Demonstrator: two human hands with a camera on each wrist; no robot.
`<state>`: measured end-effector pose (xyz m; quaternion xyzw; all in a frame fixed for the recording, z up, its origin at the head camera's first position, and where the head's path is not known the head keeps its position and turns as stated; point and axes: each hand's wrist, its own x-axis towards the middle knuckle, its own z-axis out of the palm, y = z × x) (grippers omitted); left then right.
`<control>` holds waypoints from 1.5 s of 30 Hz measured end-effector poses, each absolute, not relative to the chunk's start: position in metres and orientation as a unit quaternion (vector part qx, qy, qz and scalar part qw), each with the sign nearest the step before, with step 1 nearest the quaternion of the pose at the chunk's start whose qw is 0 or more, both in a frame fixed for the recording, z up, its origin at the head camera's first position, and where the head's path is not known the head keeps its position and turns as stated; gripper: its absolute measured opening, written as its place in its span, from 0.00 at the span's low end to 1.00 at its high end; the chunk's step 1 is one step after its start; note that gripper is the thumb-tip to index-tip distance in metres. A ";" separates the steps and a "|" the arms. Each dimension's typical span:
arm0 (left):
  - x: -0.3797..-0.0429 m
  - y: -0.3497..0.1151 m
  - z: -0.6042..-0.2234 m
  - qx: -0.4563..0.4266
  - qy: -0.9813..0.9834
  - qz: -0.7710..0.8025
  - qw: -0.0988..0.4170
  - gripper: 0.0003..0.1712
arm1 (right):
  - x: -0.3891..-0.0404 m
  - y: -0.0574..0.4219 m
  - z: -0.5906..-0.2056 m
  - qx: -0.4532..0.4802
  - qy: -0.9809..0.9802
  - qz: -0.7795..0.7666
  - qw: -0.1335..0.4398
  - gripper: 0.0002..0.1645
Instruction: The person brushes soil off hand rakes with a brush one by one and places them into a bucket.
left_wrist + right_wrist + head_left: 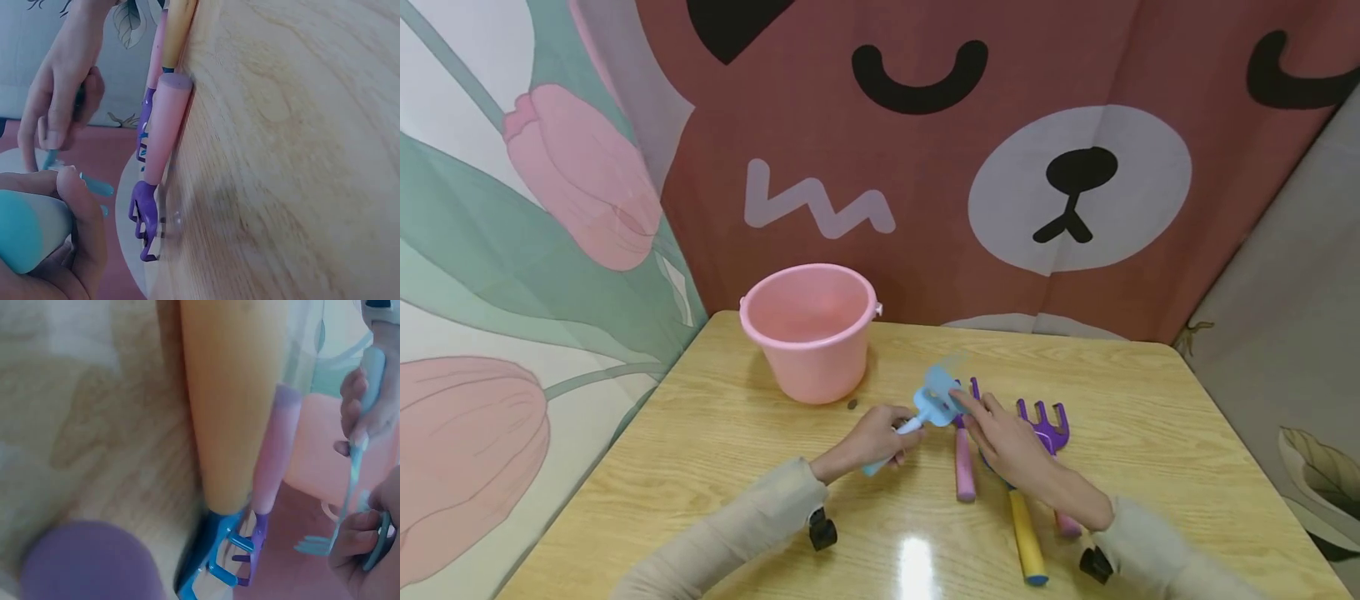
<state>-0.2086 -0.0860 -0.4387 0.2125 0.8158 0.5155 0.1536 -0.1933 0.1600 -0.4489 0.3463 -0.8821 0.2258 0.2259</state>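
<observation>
My left hand grips the pale handle of a light blue toy garden rake, raised over the table. In the right wrist view the light blue tines point away from its slim neck. My right hand is at the rake's head, its index finger reaching along the blue plastic. Its fingers curl round a small teal-edged thing, mostly hidden by them; I cannot tell its kind. Below lie a purple rake with a pink handle and a yellow-handled blue tool, the latter partly covered by my right hand.
A pink bucket stands at the back left of the wooden table. Another purple rake lies to the right, partly under my right forearm. A small dark spot is near the bucket. A bear-print cloth hangs behind.
</observation>
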 end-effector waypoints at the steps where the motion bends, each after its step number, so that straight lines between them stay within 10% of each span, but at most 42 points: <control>1: -0.209 -0.086 -0.439 0.213 0.818 0.512 0.151 0.06 | -0.193 0.159 -0.450 0.349 -0.883 0.224 0.220 0.32; 45: -0.230 -0.107 -0.385 0.248 0.866 0.430 0.054 0.09 | -0.199 0.198 -0.452 0.267 -0.917 0.194 0.224 0.25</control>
